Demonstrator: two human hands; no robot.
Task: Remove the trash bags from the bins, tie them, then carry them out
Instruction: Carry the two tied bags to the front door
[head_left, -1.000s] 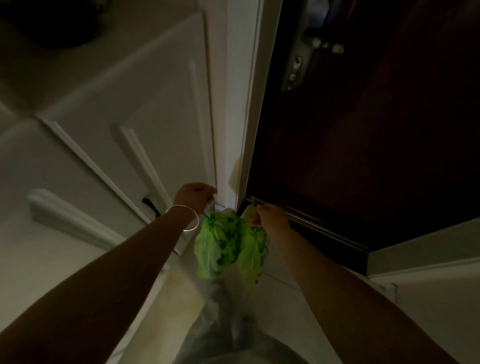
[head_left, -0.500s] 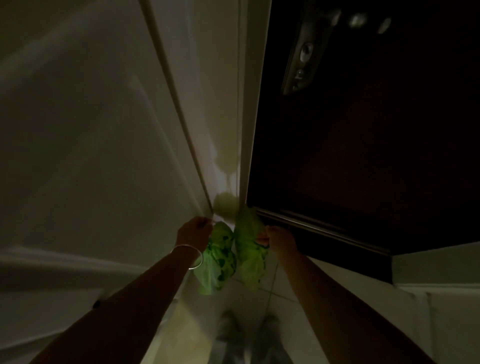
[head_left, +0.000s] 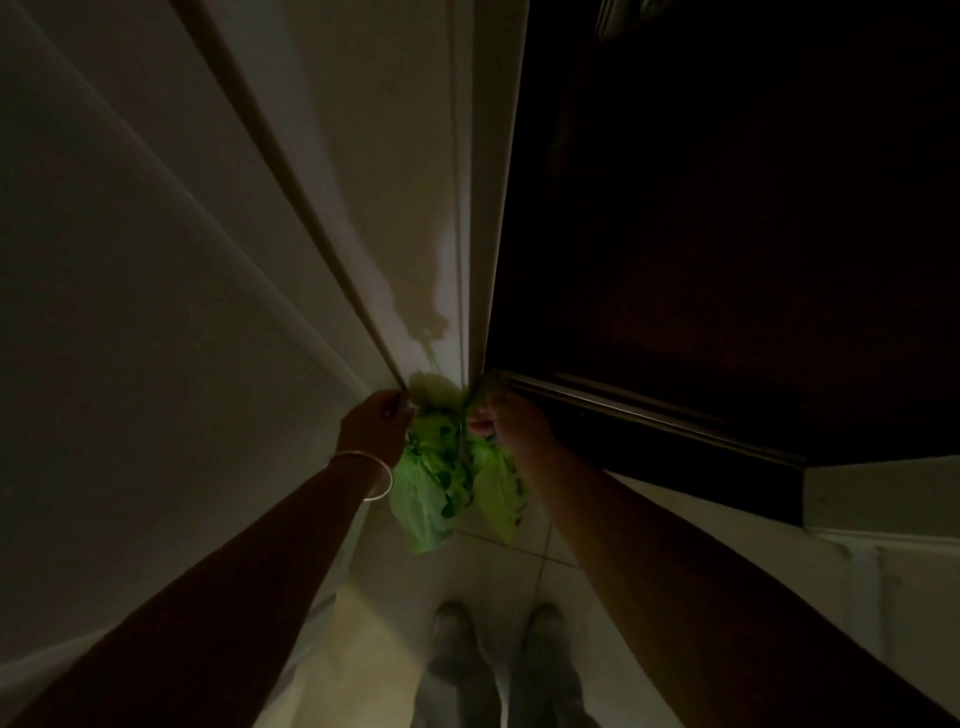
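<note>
Two small green trash bags hang in the air just in front of the person, low against the white door frame (head_left: 470, 208) and beside the dark door (head_left: 727, 234), well clear of the tiled floor (head_left: 524, 566) and above the person's shoes (head_left: 457, 639). The left hand (head_left: 374, 423), with a thin bangle (head_left: 371, 475) at the wrist, has its grip closed on the gathered neck of the left trash bag (head_left: 423, 499); the right hand (head_left: 511, 423) has its grip pinched around the top of the right trash bag (head_left: 498, 499). The two bags touch each other where they hang. Both look light: they dangle from fingertip holds with no visible strain in the arms, and their bodies are slack and only partly filled. The film is thin, soft and wrinkled, so it will collapse under any squeeze and give no stiff edge to hold. It is likely a little slick too, and could stretch or tear if something sharp inside pushes against it. The best place to hold is the bunched neck just above the knot, where the plastic is many layers thick; the dim light hides whether each knot is fully tight. Swinging them against the door's lower edge seems the main risk.
</note>
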